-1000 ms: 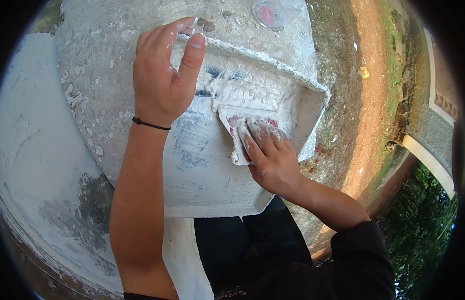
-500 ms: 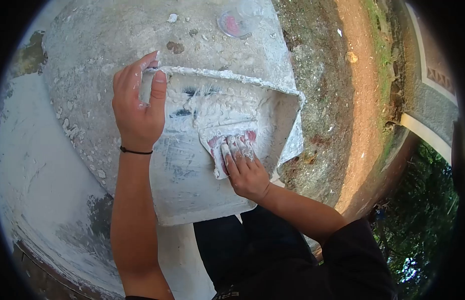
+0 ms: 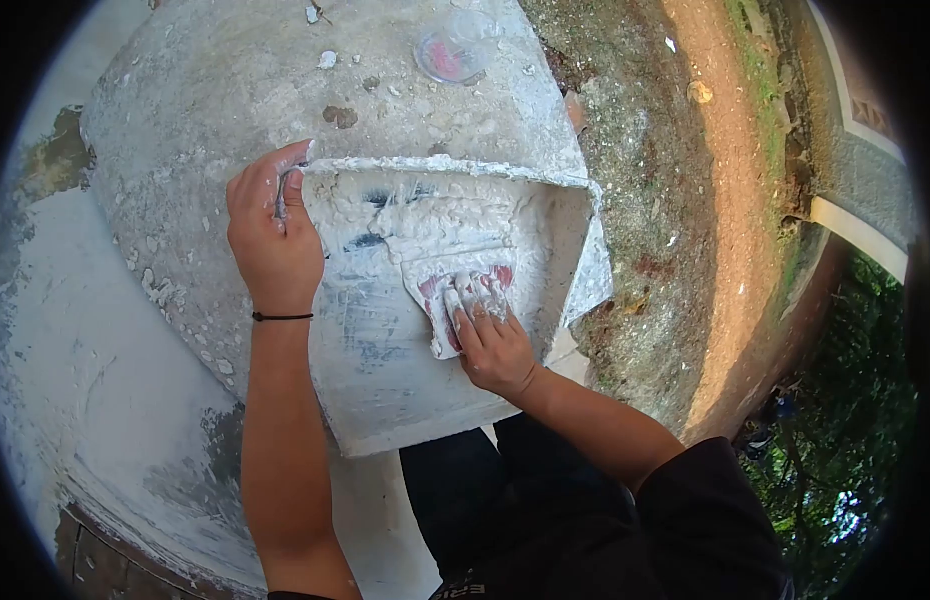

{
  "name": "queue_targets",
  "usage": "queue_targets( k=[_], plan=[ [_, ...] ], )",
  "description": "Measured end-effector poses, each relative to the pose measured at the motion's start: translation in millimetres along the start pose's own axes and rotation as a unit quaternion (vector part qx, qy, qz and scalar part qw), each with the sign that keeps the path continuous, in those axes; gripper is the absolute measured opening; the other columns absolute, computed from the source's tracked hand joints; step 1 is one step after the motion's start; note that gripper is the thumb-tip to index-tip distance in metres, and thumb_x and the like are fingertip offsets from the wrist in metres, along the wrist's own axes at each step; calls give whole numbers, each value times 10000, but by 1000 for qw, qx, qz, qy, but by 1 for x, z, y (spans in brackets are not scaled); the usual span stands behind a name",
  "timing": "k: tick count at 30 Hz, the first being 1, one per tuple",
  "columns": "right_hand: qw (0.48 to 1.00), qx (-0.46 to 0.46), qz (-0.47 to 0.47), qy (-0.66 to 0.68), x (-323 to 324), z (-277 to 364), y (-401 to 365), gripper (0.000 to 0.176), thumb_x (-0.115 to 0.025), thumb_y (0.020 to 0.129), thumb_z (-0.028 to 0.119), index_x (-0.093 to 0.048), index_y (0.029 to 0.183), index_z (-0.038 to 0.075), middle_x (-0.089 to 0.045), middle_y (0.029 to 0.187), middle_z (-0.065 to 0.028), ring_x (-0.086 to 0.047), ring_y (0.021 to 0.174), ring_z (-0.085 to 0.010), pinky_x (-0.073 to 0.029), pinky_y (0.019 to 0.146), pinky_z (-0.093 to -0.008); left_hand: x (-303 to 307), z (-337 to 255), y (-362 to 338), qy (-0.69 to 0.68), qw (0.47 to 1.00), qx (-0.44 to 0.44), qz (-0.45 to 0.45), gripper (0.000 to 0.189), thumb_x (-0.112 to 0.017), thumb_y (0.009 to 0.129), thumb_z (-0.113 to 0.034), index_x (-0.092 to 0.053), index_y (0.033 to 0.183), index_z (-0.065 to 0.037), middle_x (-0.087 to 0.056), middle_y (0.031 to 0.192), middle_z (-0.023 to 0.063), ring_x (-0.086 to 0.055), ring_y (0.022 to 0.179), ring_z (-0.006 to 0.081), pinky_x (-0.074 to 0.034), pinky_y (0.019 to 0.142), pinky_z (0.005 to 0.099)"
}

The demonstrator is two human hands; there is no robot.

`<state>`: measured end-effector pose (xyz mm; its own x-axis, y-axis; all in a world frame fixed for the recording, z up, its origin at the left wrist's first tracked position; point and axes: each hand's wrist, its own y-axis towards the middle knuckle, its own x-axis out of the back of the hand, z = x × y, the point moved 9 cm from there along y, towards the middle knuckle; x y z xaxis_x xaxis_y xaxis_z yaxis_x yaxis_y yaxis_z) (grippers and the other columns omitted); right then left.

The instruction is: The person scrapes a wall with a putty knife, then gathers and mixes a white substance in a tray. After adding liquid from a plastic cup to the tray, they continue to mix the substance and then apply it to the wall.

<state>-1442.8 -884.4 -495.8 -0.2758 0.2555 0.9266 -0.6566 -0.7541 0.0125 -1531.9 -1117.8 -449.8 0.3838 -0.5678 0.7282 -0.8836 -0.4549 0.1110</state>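
Note:
A white plaster-caked tray (image 3: pixel 370 395) with raised sides is held tilted in front of my body. My left hand (image 3: pixel 273 250) is closed round its far left corner, thumb on the inner side and fingers beyond the rim. Wet white plaster (image 3: pixel 450 212) lies thick along the tray's far wall. My right hand (image 3: pixel 499 352) presses a flat red scraper (image 3: pixel 432 288), smeared with plaster, against the tray floor. Its broad edge points at the plaster heap, and white paste coats my right fingers.
Behind the tray is a rough grey plaster-spattered surface (image 3: pixel 225 120). A clear plastic cup (image 3: pixel 447 57) with something pink lies on it. At right are speckled ground (image 3: pixel 635 200) and an orange dirt strip (image 3: pixel 725 250). A whitish smooth surface (image 3: pixel 95 330) curves at left.
My left thumb and fingers have closed in tighter on the tray's corner. The right hand and scraper stay nearly in place. The view has shifted slightly.

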Motion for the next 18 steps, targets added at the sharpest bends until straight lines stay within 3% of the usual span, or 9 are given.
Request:
queue_targets(
  k=[4, 7, 9, 10, 12, 18],
  plan=[
    [1000, -1, 7, -1, 1, 1, 7, 466, -605, 626, 117, -590, 1072, -19, -607, 997, -231, -612, 741, -280, -480, 732, -397, 2, -2, 0, 29, 999, -18, -12, 204, -528, 904, -71, -606, 1092, -62, -598, 1061, 86, -535, 1020, 223, -425, 878, 310],
    [999, -31, 27, 12, 4, 2, 13, 485, -621, 619, 104, -577, 1088, -15, -603, 1018, -224, -612, 765, -290, -481, 732, -398, 3, -5, -2, 13, 998, -57, -12, 288, -522, 848, 8, -587, 1122, -51, -580, 1098, 105, -527, 1028, 235, -420, 890, 319],
    [998, -43, 33, 15, 9, -1, 18, 499, -629, 616, 96, -569, 1098, -15, -599, 1032, -221, -612, 780, -295, -480, 731, -399, 7, -9, -5, -8, 995, -95, -24, 458, -519, 723, 55, -567, 1158, -79, -568, 1089, 98, -477, 1039, 301, -400, 884, 385],
    [997, -52, 47, 29, 11, -2, 17, 509, -634, 612, 92, -563, 1105, -14, -599, 1033, -215, -612, 795, -298, -479, 729, -400, 6, -9, -6, -10, 995, -98, -26, 458, -519, 723, 55, -567, 1158, -79, -568, 1089, 98, -477, 1039, 301, -400, 884, 385],
    [996, -58, 60, 37, 14, -5, 14, 519, -638, 609, 88, -557, 1111, -14, -599, 1035, -210, -612, 810, -302, -478, 726, -402, 1, 3, -3, 4, 999, -31, -13, 566, -477, 648, 98, -557, 1175, -91, -559, 1074, 94, -471, 1053, 299, -399, 897, 381],
    [996, -50, 66, 14, 17, 2, 13, 530, -639, 615, 101, -554, 1125, -16, -598, 1013, -210, -607, 858, -306, -473, 742, -397, 11, 2, 0, -57, 998, 0, -26, 603, -445, 641, 149, -557, 1182, -92, -554, 1050, 113, -553, 1012, 265, -454, 848, 352]
  ],
)
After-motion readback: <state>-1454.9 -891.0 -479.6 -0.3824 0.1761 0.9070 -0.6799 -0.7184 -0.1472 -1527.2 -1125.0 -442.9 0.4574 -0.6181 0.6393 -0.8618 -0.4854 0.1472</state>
